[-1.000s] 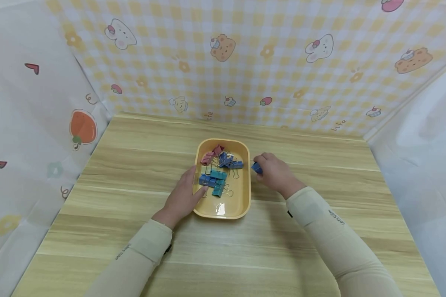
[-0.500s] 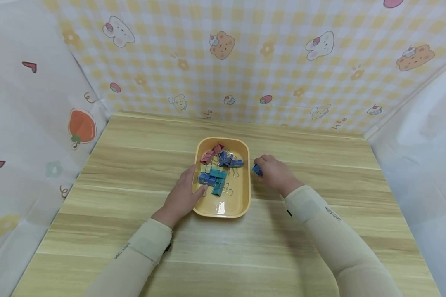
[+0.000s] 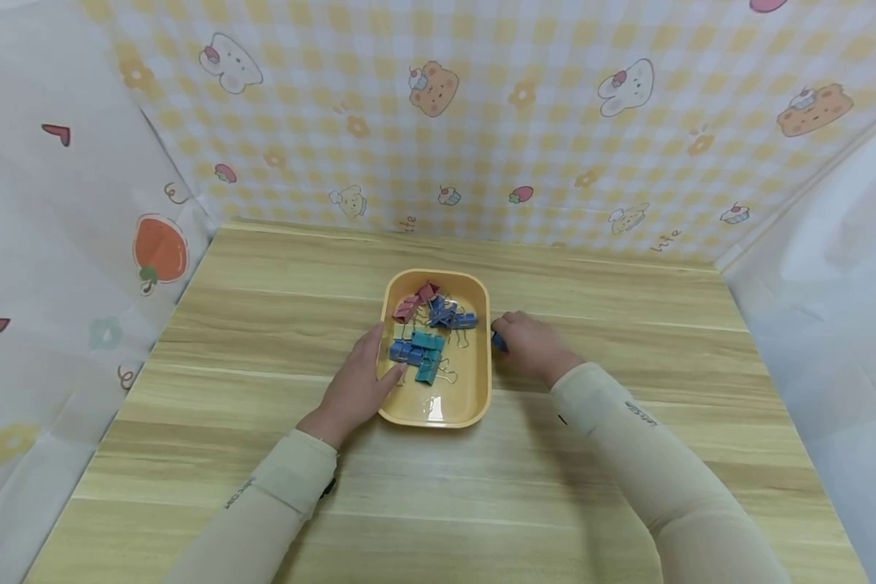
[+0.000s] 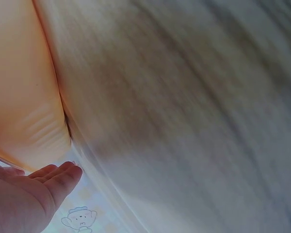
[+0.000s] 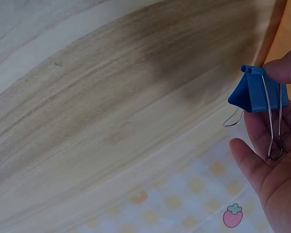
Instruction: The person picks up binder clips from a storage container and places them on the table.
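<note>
Blue binder clip (image 5: 258, 92) in a closed grip, pinched by the fingers of the right hand (image 3: 533, 349), just outside the right wall of a yellow tray (image 3: 470, 381). In the right wrist view the clip's long axis runs roughly sideways, its open triangular end facing left, away from the tray; one wire handle points down toward the palm, the other juts out lower left. The left hand (image 3: 354, 393) grips the tray's left rim, thumb over it, fingers outside.

The tray lies lengthwise between the far and near edges of the bench (image 3: 438, 503). It contains red clips (image 3: 406, 309) in the far left corner, dark blue clips (image 3: 451, 316) toward the far right, and teal clips (image 3: 427, 341) near the left thumb. The right wall separates these from the held clip.

A pale yellow clip (image 3: 403, 331) is partly covered. Fingers mask the held clip's other end; whether it touches the wall cannot be told. The bench's near edge is cut off.
</note>
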Available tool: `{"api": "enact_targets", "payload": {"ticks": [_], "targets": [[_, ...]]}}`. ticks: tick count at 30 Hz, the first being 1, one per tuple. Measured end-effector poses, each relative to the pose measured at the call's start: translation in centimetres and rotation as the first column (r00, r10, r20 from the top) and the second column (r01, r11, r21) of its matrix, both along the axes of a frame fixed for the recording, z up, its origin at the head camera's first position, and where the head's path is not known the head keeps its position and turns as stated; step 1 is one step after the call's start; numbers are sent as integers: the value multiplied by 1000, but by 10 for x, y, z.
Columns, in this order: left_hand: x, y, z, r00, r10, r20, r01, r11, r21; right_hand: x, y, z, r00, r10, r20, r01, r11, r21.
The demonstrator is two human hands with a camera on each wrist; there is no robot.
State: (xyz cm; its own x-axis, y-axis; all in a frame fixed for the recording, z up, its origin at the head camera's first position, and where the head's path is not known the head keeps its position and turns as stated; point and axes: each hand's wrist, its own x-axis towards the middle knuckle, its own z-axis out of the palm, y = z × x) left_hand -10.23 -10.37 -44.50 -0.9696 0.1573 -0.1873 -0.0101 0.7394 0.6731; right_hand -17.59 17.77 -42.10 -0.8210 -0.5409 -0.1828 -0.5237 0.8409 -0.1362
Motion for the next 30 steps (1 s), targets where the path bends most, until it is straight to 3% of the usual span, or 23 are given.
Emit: {"api": "enact_targets", "payload": {"ticks": [10,30], "targets": [[1,-2,-1,1000,9,0,-9,1000,-6,0,-7,-4,998,51,-22,-50,998,34],[1,1,3,1000,6,1,-6,1000,19,-4,-5,-16,998,58,-2,-58,995,85]]}}
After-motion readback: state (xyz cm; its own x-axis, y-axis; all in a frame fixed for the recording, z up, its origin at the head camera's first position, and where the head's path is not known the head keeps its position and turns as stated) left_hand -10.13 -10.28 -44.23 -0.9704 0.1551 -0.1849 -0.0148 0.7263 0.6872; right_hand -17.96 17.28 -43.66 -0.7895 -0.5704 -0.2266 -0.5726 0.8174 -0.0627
